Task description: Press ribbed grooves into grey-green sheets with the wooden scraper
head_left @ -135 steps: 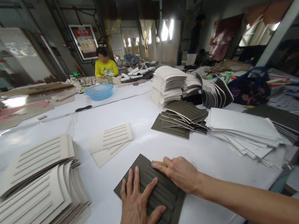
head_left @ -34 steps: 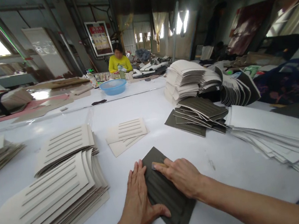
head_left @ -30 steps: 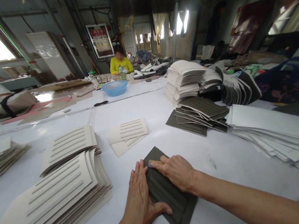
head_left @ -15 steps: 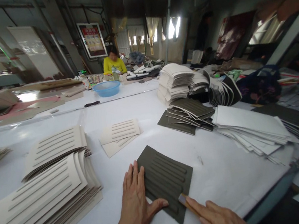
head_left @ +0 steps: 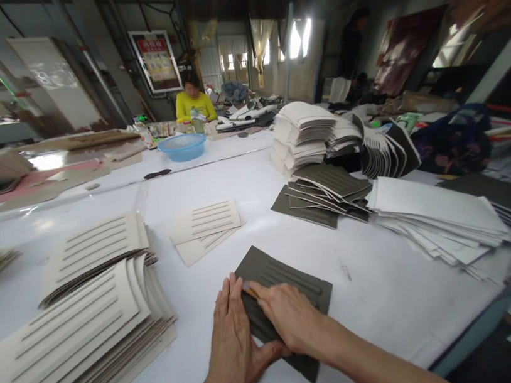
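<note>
A dark grey-green panel (head_left: 313, 278) with raised parallel ribs lies at an angle on the white table in front of me. My left hand (head_left: 232, 334) rests flat along its left edge, thumb spread over the lower part. Across the panel reaches my right hand (head_left: 288, 317), closed on a thin, tan, flat stick tool (head_left: 249, 290) with a greyish tip. That tip is at the panel's left side, close to my left fingertips. Much of the tool and several ribs are hidden under my right hand.
Stacks of cream ribbed panels (head_left: 80, 330) stand on the left, with two loose cream panels (head_left: 205, 222) ahead. Dark panels (head_left: 326, 191), white sheets (head_left: 440, 216) and a cream pile (head_left: 301, 128) lie right. Beyond are a blue basin (head_left: 183, 148) and a seated person (head_left: 194, 105).
My right hand has moved up and left with the stick tool, from the panel's lower right edge to its left side. My left hand has stayed on the panel.
</note>
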Action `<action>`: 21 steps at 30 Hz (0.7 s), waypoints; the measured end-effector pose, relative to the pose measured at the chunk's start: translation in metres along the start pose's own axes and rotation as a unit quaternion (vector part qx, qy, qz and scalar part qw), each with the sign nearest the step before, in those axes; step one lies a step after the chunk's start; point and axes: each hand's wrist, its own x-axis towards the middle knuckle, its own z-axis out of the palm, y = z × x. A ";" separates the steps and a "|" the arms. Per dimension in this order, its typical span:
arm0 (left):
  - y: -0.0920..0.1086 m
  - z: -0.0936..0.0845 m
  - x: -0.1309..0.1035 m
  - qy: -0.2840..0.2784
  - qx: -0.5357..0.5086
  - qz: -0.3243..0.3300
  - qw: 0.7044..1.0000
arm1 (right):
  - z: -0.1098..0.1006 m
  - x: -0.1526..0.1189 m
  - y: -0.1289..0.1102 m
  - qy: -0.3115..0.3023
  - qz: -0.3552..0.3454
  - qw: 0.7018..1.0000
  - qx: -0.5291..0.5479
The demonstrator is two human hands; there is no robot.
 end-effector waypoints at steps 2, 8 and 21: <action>0.000 -0.002 0.000 0.003 -0.011 -0.003 1.000 | -0.007 0.019 -0.002 0.004 -0.011 1.000 0.002; -0.003 -0.008 0.000 -0.015 -0.011 0.041 0.999 | -0.006 -0.031 0.047 0.039 -0.032 0.999 0.012; -0.002 -0.006 0.000 -0.028 -0.026 0.023 0.999 | 0.002 -0.097 0.079 0.011 -0.103 0.972 -0.210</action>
